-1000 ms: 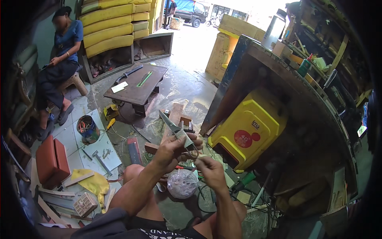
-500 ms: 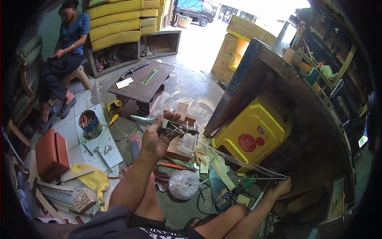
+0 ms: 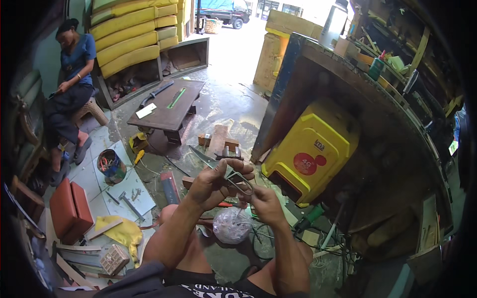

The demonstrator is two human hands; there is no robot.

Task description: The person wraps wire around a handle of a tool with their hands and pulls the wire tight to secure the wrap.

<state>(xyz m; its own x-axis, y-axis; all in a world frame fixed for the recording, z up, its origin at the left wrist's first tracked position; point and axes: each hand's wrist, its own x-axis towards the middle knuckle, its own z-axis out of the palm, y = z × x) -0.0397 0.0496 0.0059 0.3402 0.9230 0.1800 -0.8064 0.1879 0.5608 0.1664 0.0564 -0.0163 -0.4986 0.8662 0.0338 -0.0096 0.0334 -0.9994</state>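
Note:
My left hand (image 3: 208, 186) is closed around a pair of scissors (image 3: 202, 157), whose pointed metal blade juts out to the upper left. The looped handles stick out past my fingers on the right. My right hand (image 3: 267, 204) is close beside them, its thumb and fingers pinched together at the pale string, which is mostly hidden by the fingers. Below both hands, between my knees, a ball in clear plastic (image 3: 232, 225) rests on the floor.
A low dark table (image 3: 171, 103) stands ahead, with a yellow plastic container (image 3: 310, 151) at right. Leftward are a tool tin (image 3: 112, 167), a hammer (image 3: 131, 202) and a red-brown box (image 3: 69, 207). A seated person (image 3: 74, 84) is at far left.
My right hand has come in from the far right to beside my left hand; the stretched string no longer spans between them. My left hand has moved lower and slightly right with the scissors.

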